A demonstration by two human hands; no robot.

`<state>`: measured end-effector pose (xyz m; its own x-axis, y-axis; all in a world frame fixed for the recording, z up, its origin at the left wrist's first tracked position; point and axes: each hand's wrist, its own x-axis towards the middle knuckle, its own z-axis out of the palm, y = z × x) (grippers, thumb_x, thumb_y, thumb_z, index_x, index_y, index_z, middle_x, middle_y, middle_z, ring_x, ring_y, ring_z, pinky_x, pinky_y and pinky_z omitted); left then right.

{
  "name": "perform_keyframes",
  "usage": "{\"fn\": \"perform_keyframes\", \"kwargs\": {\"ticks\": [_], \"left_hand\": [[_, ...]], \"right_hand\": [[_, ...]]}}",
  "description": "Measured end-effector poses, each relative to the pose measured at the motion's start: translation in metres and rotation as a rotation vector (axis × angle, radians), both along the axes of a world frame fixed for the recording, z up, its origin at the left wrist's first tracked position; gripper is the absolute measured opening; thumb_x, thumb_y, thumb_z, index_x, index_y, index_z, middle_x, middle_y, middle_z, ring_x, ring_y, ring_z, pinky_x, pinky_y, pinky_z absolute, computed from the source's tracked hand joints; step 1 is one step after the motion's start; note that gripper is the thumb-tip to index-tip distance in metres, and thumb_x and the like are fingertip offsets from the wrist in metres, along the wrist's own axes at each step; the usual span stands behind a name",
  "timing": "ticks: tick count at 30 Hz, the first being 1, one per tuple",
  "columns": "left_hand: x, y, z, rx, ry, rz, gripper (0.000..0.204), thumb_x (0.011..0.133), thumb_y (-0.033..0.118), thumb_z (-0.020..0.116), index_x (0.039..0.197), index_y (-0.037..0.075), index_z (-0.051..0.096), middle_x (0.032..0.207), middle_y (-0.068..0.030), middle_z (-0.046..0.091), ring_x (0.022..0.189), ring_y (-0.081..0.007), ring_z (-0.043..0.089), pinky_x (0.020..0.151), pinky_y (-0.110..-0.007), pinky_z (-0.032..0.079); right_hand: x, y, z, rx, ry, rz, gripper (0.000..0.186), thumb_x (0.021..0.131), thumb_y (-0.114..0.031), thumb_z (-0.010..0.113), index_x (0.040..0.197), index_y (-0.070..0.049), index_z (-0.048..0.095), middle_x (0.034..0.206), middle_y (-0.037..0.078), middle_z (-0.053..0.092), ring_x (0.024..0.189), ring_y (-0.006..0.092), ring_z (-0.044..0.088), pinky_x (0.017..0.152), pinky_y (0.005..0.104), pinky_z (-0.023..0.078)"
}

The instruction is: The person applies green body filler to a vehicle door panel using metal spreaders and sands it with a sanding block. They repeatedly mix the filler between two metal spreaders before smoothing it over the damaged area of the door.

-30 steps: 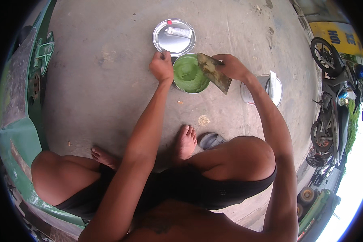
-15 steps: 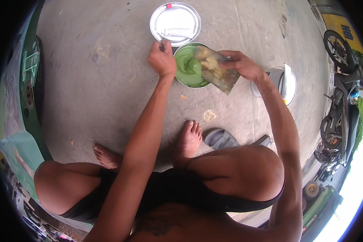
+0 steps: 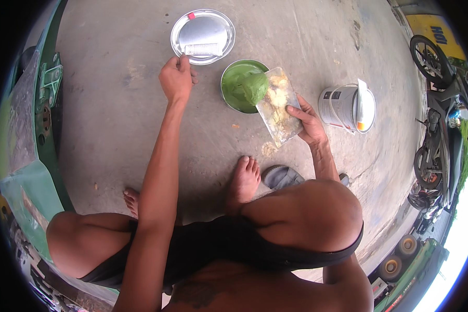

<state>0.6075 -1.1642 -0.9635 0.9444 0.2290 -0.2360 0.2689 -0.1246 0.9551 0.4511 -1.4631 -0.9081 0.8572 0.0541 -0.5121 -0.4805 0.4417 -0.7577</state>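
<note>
My right hand [image 3: 310, 122] is closed on a flat, rectangular putty board [image 3: 280, 106], stained yellow and white, held tilted at the rim of a round can [image 3: 224, 97]. A thick lump of green putty [image 3: 255, 88] hangs at the board's left edge, above more of the same putty inside the can. My left hand [image 3: 176, 80] is to the left of the can, its fingertips pinched at the near rim of a round metal lid [image 3: 205, 31]. On that lid lie a white tube [image 3: 203, 49] and a small red piece [image 3: 191, 16].
A white bucket [image 3: 334, 104] with a handle stands right of the can, something white and flat on top. By my bare foot [image 3: 244, 179] lies a grey sandal [image 3: 282, 177]. A green vehicle part [image 3: 49, 88] borders the left; motorbikes [image 3: 434, 62] stand at the right.
My left hand and the lid have moved left, away from the can. My right hand has come nearer and turned the board, and green putty now shows at its edge.
</note>
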Motion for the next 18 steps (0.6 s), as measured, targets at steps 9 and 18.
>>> {"fn": "perform_keyframes", "kwargs": {"ticks": [9,18], "left_hand": [[-0.021,0.026,0.020,0.267,0.108,-0.390,0.029,0.096,0.023,0.055,0.079,0.000,0.062,0.058,-0.0086,0.062,0.041,-0.0147,0.057,0.046,-0.032,0.045],[-0.035,-0.036,0.006,0.725,-0.005,-0.738,0.029,0.095,0.031,0.055,0.094,0.006,0.070,0.092,-0.0144,0.071,0.088,-0.0370,0.067,0.075,-0.048,0.051]], "right_hand": [[-0.016,-0.009,0.137,-0.739,-0.363,-0.134,0.043,0.089,-0.007,0.071,0.130,0.002,0.060,0.109,0.004,0.069,0.096,0.0106,0.062,0.086,0.0253,0.049],[-0.004,-0.030,0.174,-0.778,-0.516,-0.313,0.045,0.089,-0.005,0.070,0.131,0.004,0.057,0.113,0.008,0.068,0.101,0.0123,0.062,0.090,0.0266,0.048]]}}
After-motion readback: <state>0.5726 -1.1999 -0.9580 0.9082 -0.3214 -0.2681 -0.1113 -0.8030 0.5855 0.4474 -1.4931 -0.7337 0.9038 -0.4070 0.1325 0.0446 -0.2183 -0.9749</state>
